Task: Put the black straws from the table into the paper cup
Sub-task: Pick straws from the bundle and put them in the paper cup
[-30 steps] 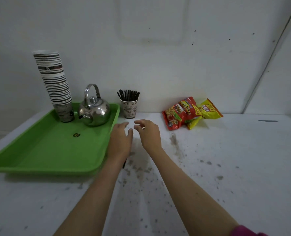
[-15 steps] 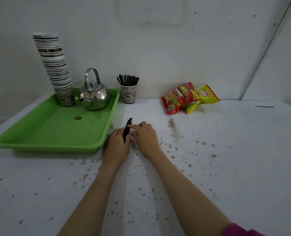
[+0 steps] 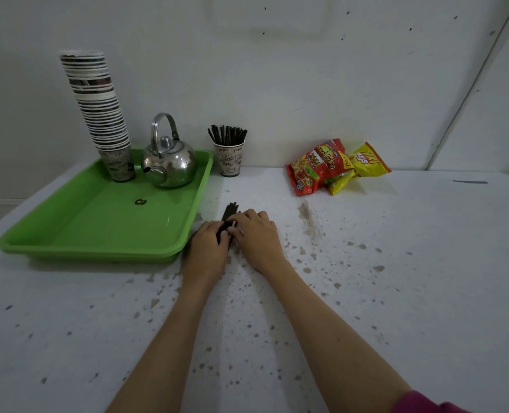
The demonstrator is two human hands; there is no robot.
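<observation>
Straws, a small black bundle, lie low on the white surface just right of the tray, and both hands are gathered around them: the left hand has its grip curled on the near part of the bundle, and the right hand pinches the bundle from the other side, so only the far ends stick out. Behind them, near the tray's far right corner, the cup stands upright on the surface, already holding many straws. On the tray stand a kettle and a cup stack, and right of the tray, well apart, lie snack bags.
</observation>
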